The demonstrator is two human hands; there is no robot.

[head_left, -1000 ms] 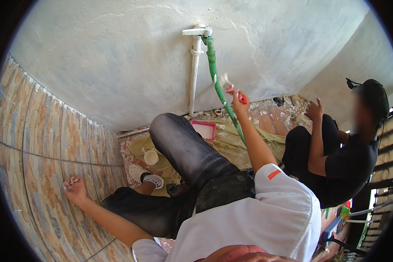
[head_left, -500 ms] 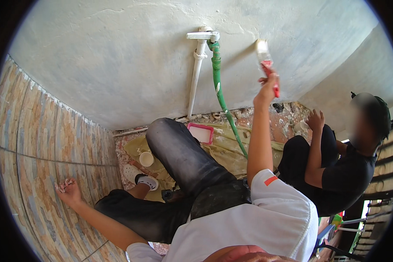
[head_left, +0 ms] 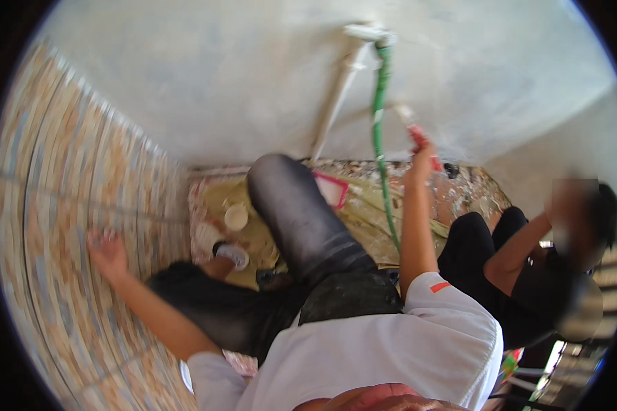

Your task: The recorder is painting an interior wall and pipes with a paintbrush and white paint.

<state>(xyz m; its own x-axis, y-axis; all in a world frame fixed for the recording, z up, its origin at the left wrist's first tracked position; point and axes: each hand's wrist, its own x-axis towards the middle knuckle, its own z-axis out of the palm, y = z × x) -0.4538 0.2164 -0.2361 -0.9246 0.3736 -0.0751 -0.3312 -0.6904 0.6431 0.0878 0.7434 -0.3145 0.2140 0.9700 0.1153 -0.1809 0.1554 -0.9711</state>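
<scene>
My right hand [head_left: 420,164] grips the red handle of a paintbrush [head_left: 416,135]. The pale bristles point up at the grey-white wall [head_left: 253,89], just right of a green hose [head_left: 378,103]; blur hides whether they touch it. Off to the left, my left hand [head_left: 107,253] holds nothing. Its fingers are apart and rest by the stone-patterned tiled wall [head_left: 55,205]. On the floor beyond my raised knee lies a pink-rimmed tray [head_left: 341,194] of white paint, partly hidden by the knee. A white tub [head_left: 236,217] stands left of that knee.
A white pipe with a tap [head_left: 339,96] stands out before the wall, the hose hanging from it. A crumpled yellowish sheet [head_left: 365,218] covers part of the paint-flecked floor [head_left: 459,195]. Close on my right a person in black [head_left: 528,294] crouches, one arm raised toward the head.
My view has shifted, moving the pipe and hose rightward and up in the picture. The brush has come lower and nearer the hose. The other person's hand has risen to the head; the cap is off.
</scene>
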